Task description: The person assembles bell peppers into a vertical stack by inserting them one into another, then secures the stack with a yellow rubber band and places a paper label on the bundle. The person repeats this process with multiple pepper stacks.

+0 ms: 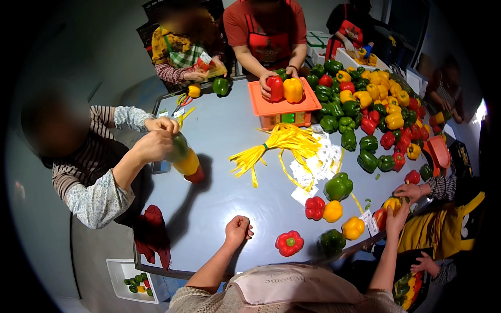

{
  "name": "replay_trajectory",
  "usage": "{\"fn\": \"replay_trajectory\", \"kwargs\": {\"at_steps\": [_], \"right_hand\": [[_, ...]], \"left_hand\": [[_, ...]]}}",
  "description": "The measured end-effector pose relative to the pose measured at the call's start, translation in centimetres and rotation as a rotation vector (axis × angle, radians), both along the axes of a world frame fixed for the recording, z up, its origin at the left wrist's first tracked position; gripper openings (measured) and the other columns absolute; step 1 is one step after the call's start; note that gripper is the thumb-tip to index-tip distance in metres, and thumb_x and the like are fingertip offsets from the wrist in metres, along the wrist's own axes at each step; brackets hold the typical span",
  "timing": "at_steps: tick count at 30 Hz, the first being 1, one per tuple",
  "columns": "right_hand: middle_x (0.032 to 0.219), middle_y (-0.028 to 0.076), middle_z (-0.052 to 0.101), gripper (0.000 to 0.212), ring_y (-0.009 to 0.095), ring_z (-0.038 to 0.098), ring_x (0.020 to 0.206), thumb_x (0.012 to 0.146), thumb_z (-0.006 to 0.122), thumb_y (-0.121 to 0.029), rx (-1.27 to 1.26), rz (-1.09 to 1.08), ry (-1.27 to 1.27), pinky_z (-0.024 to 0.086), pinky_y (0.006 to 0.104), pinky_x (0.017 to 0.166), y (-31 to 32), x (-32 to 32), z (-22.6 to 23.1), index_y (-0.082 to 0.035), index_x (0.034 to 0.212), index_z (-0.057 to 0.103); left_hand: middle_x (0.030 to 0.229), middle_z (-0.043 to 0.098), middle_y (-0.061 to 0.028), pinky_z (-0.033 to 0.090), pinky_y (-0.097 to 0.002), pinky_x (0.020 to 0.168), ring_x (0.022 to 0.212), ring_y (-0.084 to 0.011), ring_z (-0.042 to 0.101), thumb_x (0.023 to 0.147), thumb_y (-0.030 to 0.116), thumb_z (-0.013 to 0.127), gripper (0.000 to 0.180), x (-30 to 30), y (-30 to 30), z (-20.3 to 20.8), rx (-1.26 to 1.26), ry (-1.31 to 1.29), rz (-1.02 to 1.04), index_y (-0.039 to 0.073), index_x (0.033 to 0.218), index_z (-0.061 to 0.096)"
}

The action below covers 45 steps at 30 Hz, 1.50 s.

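Observation:
My left hand [239, 231] rests on the grey table in a loose fist, and I see nothing in it. To its right lies a red bell pepper [289, 243]. My right hand [397, 218] reaches out at the right edge, its fingers curled against a yellow bell pepper [391, 204]. An orange-red pepper [380, 218] sits beside it, partly behind the hand. A co-worker's hand [412, 192] in a checked sleeve is close to the same yellow pepper. Between my hands stand green [338, 186], red [315, 207] and yellow peppers [353, 228].
A bundle of yellow ties [276, 148] and white labels [318, 161] lie mid-table. Peppers are heaped [381, 104] at the far right. Across stands an orange scale [287, 104] where a person holds two peppers. At left, another person holds a stacked pepper pack [186, 161] near a dark red cloth [153, 235].

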State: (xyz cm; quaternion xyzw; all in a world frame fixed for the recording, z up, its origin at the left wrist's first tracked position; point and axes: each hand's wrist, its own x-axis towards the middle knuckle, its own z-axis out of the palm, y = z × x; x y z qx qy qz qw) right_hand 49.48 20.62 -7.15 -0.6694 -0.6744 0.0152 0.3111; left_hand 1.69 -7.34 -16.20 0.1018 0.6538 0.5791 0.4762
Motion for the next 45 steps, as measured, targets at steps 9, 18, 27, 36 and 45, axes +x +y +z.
{"fn": "replay_trajectory", "kwargs": {"at_steps": [9, 18, 27, 36, 45], "right_hand": [[0.095, 0.005, 0.061, 0.039, 0.008, 0.054, 0.079, 0.086, 0.064, 0.003, -0.322, 0.575, 0.555, 0.047, 0.0214, 0.072, -10.2, -13.8, 3.6, 0.002, 0.124, 0.056], [0.086, 0.004, 0.064, 0.033, 0.005, 0.055, 0.071, 0.084, 0.066, 0.004, -0.609, 0.693, 0.626, 0.048, 0.0206, 0.068, -16.1, -16.1, 2.0, 0.005, 0.117, 0.058], [0.083, 0.003, 0.064, 0.027, 0.004, 0.055, 0.071, 0.085, 0.065, 0.003, -0.607, 0.709, 0.587, 0.047, 0.0203, 0.065, -17.2, -17.6, 2.9, 0.003, 0.112, 0.061], [0.084, 0.001, 0.063, 0.029, 0.004, 0.053, 0.071, 0.086, 0.067, 0.000, -0.646, 0.785, 0.557, 0.047, 0.0202, 0.065, -17.6, -18.0, 2.9, 0.003, 0.115, 0.061], [0.081, 0.000, 0.063, 0.029, 0.005, 0.052, 0.069, 0.087, 0.068, -0.004, -0.645, 0.807, 0.512, 0.047, 0.0206, 0.065, -18.6, -18.5, 3.4, 0.002, 0.115, 0.062]], "left_hand": [[0.067, 0.060, -0.0088, 0.049, -0.0299, 0.047, 0.049, -0.0162, 0.058, 0.091, 0.007, 0.057, 0.047, -9.1, 9.1, 4.2, 0.166, 0.325, -0.112, -0.001, 0.133, 0.038], [0.082, 0.066, -0.0151, 0.055, -0.0359, 0.046, 0.054, -0.0212, 0.064, 0.085, 0.013, 0.066, 0.078, -26.4, 21.2, 17.8, 0.143, 0.638, 0.274, 0.005, 0.150, 0.023], [0.077, 0.064, -0.0119, 0.052, -0.0329, 0.047, 0.053, -0.0185, 0.062, 0.089, 0.009, 0.064, 0.051, -13.8, 14.7, 5.6, 0.160, 0.279, -0.183, -0.001, 0.135, 0.041], [0.084, 0.062, -0.0120, 0.054, -0.0290, 0.052, 0.064, -0.0163, 0.062, 0.092, 0.003, 0.056, 0.039, -5.6, 5.4, 0.4, 0.094, -0.044, -0.144, -0.007, 0.128, 0.045], [0.082, 0.061, -0.0097, 0.052, -0.0274, 0.051, 0.060, -0.0136, 0.060, 0.095, 0.004, 0.051, 0.024, -4.3, 4.2, -0.6, 0.155, 0.075, -0.116, -0.005, 0.117, 0.052]]}}
